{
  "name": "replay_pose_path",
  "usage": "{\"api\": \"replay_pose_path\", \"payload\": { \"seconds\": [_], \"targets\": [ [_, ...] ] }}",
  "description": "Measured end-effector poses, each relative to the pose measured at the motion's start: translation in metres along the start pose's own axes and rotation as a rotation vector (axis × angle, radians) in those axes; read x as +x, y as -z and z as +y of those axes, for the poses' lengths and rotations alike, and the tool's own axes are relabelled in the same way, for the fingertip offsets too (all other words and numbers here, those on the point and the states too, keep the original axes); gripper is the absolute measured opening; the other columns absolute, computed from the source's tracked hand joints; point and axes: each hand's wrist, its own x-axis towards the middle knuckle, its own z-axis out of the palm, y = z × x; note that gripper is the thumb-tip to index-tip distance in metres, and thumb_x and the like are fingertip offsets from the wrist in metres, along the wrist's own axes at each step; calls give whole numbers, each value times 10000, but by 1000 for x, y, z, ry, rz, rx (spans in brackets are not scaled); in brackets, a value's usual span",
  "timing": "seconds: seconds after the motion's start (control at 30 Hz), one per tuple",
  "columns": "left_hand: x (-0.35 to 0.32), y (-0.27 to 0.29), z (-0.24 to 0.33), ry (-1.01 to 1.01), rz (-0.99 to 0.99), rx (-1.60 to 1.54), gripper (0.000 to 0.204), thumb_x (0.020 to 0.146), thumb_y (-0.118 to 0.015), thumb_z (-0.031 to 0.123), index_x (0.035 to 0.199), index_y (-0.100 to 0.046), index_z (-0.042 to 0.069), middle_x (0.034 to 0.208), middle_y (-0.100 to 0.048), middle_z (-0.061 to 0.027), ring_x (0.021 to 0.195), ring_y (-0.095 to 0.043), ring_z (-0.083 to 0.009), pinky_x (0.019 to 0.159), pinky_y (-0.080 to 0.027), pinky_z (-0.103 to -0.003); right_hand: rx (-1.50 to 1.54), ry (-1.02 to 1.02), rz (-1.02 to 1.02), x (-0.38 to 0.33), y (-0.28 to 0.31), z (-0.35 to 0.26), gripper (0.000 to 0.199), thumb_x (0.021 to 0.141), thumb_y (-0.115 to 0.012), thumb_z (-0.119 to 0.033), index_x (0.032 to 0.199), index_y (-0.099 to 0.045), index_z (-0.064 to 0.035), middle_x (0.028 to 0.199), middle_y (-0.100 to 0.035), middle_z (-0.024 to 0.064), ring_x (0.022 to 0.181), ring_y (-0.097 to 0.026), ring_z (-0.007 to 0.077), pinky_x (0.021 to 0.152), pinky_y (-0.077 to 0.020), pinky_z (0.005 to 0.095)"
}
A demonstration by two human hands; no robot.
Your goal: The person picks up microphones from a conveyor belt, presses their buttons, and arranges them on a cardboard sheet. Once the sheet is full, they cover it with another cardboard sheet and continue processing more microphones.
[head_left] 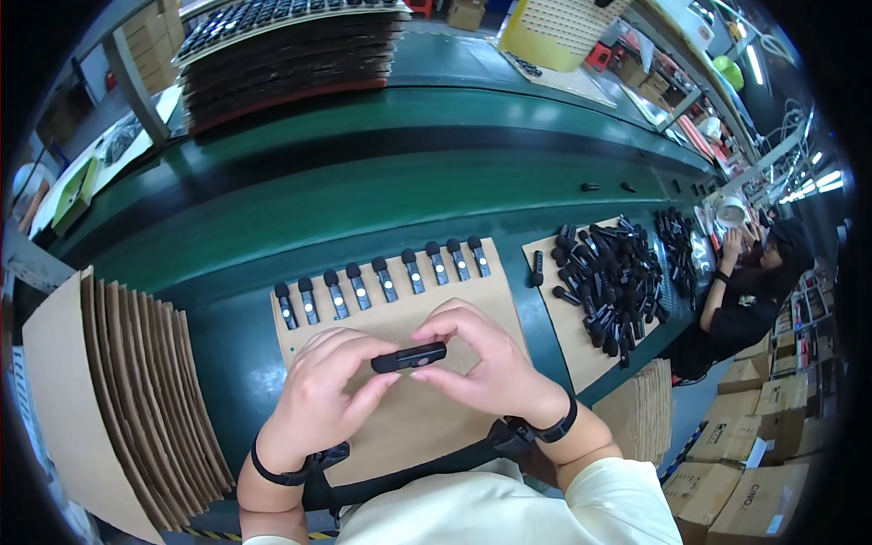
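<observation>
Between my two hands is a small black clip-on microphone (409, 358), held level above a brown cardboard sheet (409, 431). My left hand (322, 386) pinches its left end with thumb and fingers. At the other end, the thumb and fingertips of my right hand (486, 359) grip it. Along the sheet's far edge lies a row of several similar microphones (384, 280), foam heads pointing away from me, each with a pale round dot. To the right, a heap of black microphones (604, 286) covers much of a second cardboard sheet (581, 363).
A tall stack of cardboard sheets (118, 391) stands at the left, another stack (640, 413) at lower right. Beyond runs a green conveyor belt (391, 186), with loaded stacked trays (291, 68) behind it. A co-worker (758, 286) sits at right, near cartons (754, 454).
</observation>
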Motion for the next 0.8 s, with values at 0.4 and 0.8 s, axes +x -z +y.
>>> {"api": "replay_pose_path", "payload": {
  "seconds": [0.4,0.8],
  "targets": [
    [-4,4,4,-40,45,10,297,723,-779,38,995,-662,14,904,-675,-133,809,-646,-306,744,-508,-387,-77,135,40,-14,-9,7,282,781,-757,6,1048,-667,-14,929,-705,113,806,-661,261,729,-508,335],
    [-4,0,0,0,51,-130,324,739,-772,47,1043,-661,22,914,-677,-124,810,-651,-278,749,-515,-370,-148,224,111,-13,-9,-2,319,747,-769,13,1042,-651,25,888,-681,142,747,-624,258,694,-486,331]
  ]
}}
